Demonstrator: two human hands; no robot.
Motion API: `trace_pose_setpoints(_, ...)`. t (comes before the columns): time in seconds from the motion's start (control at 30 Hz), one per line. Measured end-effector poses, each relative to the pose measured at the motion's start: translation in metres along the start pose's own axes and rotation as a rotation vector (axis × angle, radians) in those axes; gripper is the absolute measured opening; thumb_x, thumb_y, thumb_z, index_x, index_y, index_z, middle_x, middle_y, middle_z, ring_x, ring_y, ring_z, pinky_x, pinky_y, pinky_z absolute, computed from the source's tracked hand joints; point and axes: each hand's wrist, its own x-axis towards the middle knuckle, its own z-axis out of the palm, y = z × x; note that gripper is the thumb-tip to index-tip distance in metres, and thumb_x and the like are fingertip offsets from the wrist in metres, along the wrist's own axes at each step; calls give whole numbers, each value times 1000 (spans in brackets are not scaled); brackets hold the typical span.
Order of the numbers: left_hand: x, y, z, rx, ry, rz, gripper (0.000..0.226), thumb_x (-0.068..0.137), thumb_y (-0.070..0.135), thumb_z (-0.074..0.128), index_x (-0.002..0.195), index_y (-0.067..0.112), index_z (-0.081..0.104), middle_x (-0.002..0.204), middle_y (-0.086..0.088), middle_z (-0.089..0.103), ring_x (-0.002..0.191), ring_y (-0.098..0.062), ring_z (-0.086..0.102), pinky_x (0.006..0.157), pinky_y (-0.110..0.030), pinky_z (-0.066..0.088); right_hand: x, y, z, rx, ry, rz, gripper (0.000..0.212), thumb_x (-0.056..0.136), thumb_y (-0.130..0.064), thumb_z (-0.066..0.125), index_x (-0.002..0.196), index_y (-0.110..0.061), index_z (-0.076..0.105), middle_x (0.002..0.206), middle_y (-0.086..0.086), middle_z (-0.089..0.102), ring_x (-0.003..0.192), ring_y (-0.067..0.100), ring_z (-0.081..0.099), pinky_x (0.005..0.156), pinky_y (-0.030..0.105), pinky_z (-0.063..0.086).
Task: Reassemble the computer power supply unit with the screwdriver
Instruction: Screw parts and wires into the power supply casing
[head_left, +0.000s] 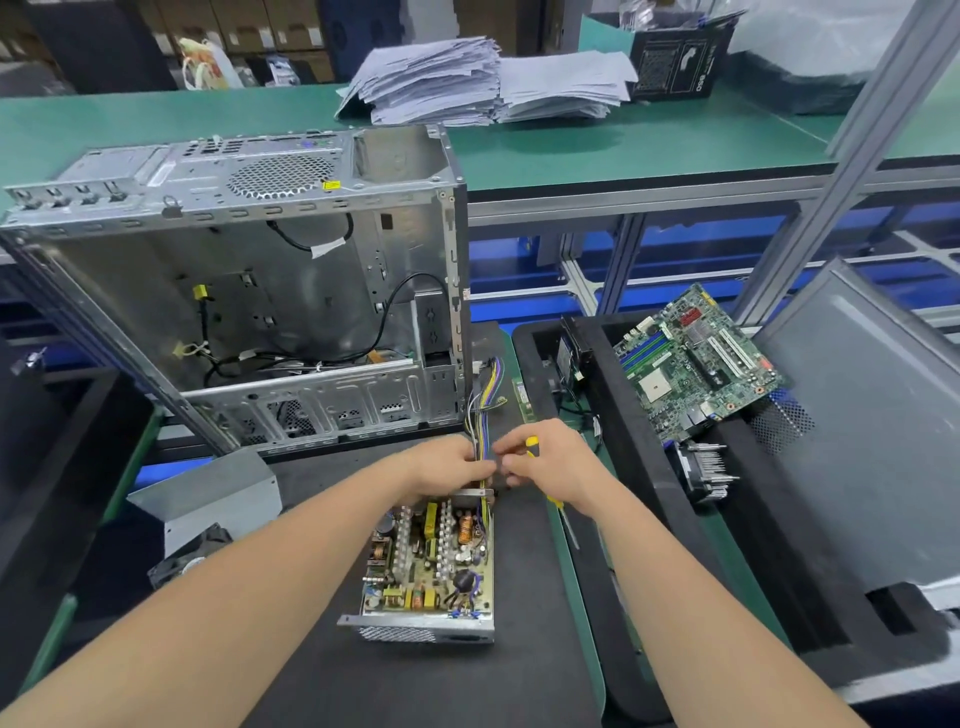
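Head view is showing both my hands meeting at the far end of the power supply unit (428, 566), which is sitting open on the black mat (415, 686) right in front of me, its circuit board facing up and its vented wall nearest me. My left hand (444, 465) is curling its fingers round the cable bundle (485, 410) where the wires are leaving the housing; I am judging that I am gathering them so they sit in their exit slot before the lid goes on. My right hand (550, 462) is carrying the screwdriver (532, 443) tucked in the palm, yellow handle poking up past the knuckles and the shaft trailing back under my wrist, which is leaving my fingertips free to pinch at the same bundle. Exactly what those fingertips are gripping I cannot tell, since the hands are hiding it.

Over to my left the grey metal cover (208, 499) is lying beside the unit, near enough to pick up when the wiring is seated. Beyond it the computer case (249, 291) is standing open, and the motherboard (691, 364) is resting in the black tray (639, 467) on my right, well apart from the work. No screws are going in yet, by my judgement.
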Motion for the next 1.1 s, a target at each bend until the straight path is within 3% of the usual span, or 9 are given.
trace_pose_setpoints(0.13,1,-1,-5,171,59,-28,46,103,47,54,67,19,50,64,4,50,57,-13,46,52,-30,32,-8,8,3,-129,-117,168,9,98,-15,73,94,-7,75,80,16,79,68,28,72,65,37,58)
trace_pose_setpoints(0.27,1,-3,-2,194,104,-42,41,104,40,52,78,9,60,71,3,58,64,-15,52,52,-25,34,-17,14,19,-30,-195,208,16,101,-14,70,93,-1,71,75,14,72,51,15,63,45,23,48)
trace_pose_setpoints(0.43,-4,-14,4,-40,131,-178,30,95,27,59,71,20,42,61,2,41,56,-19,35,51,-32,26,-18,15,12,231,14,259,30,108,-19,55,88,2,63,66,20,67,51,28,67,45,32,56)
trace_pose_setpoints(0.53,-8,-19,8,-322,145,-266,5,91,13,60,88,10,58,67,-5,49,49,-17,41,46,-25,30,-12,13,-7,283,174,231,24,101,-17,53,88,0,63,69,23,74,59,32,67,57,35,54)
trace_pose_setpoints(0.6,-11,-18,8,-459,169,-335,26,89,6,61,113,4,51,76,-13,58,53,-19,55,42,-23,36,-6,13,-17,243,305,174,25,95,-21,53,83,-4,67,65,17,74,62,28,63,62,37,50)
trace_pose_setpoints(0.67,-13,-18,5,-537,191,-369,49,88,2,60,126,17,33,83,-16,57,62,-24,56,42,-24,38,0,13,-21,225,450,130,26,89,-28,53,76,-11,68,59,10,72,56,23,61,59,35,49)
trace_pose_setpoints(0.83,-14,-24,7,-583,270,-402,39,89,2,57,120,16,38,102,-6,53,63,-21,58,46,-26,41,19,17,-19,414,443,119,22,97,-21,62,79,-9,65,61,6,66,47,19,57,44,30,49)
trace_pose_setpoints(0.97,-17,-29,3,-400,362,-411,8,98,18,53,99,10,51,101,-12,64,67,-24,73,48,-24,46,33,28,-5,445,338,121,11,100,-13,72,93,-6,66,87,19,71,58,18,71,63,32,63)
trace_pose_setpoints(1.1,-22,-36,-9,-53,373,-384,23,95,27,61,83,8,59,86,-13,67,75,-29,63,65,-34,50,42,34,12,397,336,115,11,92,-4,77,87,-12,71,89,15,74,74,26,74,92,52,62)
